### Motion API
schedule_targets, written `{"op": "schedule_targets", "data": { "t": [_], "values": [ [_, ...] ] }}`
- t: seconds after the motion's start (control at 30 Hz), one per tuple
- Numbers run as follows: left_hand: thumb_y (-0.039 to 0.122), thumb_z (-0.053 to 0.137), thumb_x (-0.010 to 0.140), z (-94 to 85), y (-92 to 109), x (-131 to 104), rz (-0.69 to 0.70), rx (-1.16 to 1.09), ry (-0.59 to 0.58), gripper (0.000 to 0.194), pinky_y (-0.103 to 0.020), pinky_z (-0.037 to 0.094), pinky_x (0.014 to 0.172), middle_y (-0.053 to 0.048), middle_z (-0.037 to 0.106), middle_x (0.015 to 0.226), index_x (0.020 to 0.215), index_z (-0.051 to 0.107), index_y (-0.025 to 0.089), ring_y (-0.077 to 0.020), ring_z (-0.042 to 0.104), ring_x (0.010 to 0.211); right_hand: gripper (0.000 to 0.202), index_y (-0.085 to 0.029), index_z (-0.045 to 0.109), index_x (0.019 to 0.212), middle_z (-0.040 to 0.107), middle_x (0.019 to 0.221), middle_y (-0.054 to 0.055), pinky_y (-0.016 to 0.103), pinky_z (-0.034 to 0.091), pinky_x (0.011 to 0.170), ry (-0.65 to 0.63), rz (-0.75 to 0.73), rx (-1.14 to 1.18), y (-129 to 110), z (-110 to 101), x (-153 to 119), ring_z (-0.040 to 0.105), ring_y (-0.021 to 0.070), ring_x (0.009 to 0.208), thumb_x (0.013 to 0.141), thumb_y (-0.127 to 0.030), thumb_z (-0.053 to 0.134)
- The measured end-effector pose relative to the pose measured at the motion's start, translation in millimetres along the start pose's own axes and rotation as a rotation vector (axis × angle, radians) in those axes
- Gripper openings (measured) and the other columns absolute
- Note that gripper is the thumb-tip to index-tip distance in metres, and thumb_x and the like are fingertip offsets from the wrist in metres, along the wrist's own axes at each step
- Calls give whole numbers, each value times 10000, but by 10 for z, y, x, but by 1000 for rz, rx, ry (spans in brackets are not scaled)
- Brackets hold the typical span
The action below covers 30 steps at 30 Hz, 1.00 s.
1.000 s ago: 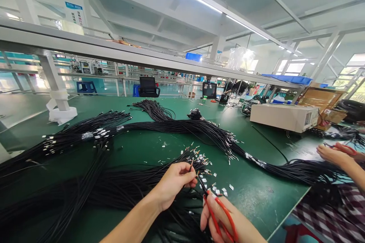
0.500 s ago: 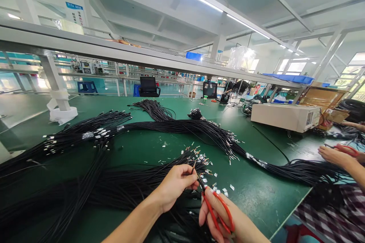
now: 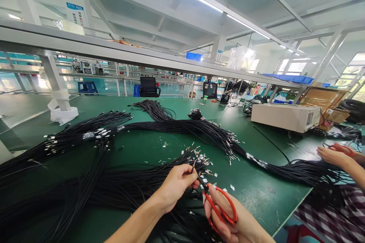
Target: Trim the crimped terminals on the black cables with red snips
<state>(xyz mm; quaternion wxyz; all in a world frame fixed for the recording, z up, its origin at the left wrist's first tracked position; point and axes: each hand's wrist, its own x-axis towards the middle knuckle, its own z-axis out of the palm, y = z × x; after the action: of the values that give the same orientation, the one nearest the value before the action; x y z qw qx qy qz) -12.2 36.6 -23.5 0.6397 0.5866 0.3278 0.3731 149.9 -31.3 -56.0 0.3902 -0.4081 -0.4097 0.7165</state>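
Between its thumb and fingers, my left hand pinches a thin black cable near its stripped end. My right hand is wrapped round the red handles of a pair of scissors, whose dark blades point up and left to the cable by my left fingertips. Whether the blades touch the cable is hard to make out. Behind my hands lies a bundle of black cables with copper and white ends, and small white scraps are scattered beside it on the green table.
A long taped bundle of black cables crosses the table. A beige box-shaped device stands at the right, and a shelf spans the back. On the right, a co-worker's hand is near red-handled scissors.
The scissors and my right hand have shifted slightly right, and the red handles have spread apart. My left hand keeps its pinch almost in place. The co-worker's hands have moved slightly.
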Motion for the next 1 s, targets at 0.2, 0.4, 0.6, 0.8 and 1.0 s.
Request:
{"op": "schedule_targets", "data": {
  "t": [0.2,0.4,0.6,0.8,1.0],
  "values": [
    [348,659,733,2,21,-9,-7,0,-8,238,-301,410,718,-25,612,674,695,549,141,-160,553,691,643,-122,578,586,360,256,-56,148,173,240,9,-7,-6,4,18,19,245,37,209,815,-697,404],
    [322,653,742,-1,7,-1,-11,-25,24,210,-312,447,758,-34,622,722,737,563,132,-167,585,734,584,-146,574,656,374,262,-66,160,178,265,116,-87,14,26,-16,-59,211,35,220,847,-663,381],
    [351,623,761,71,-40,-12,5,-7,6,260,-274,446,636,-28,619,750,910,597,140,-132,534,639,354,-157,535,705,435,346,-62,176,182,341,400,-255,-155,-192,69,-58,255,43,334,806,-491,593],
    [279,613,730,113,-92,-11,69,119,25,154,-258,407,619,-10,592,694,798,624,141,-136,501,637,389,-138,544,861,479,387,-56,192,208,345,564,-314,-182,-244,88,122,290,65,351,735,-494,636],
    [242,534,758,133,-71,-39,106,206,31,132,-256,372,606,2,579,673,775,631,155,-137,479,632,371,-137,565,823,470,378,-55,203,205,360,505,-353,-241,-258,102,134,296,64,351,739,-493,629]
  ]
}}
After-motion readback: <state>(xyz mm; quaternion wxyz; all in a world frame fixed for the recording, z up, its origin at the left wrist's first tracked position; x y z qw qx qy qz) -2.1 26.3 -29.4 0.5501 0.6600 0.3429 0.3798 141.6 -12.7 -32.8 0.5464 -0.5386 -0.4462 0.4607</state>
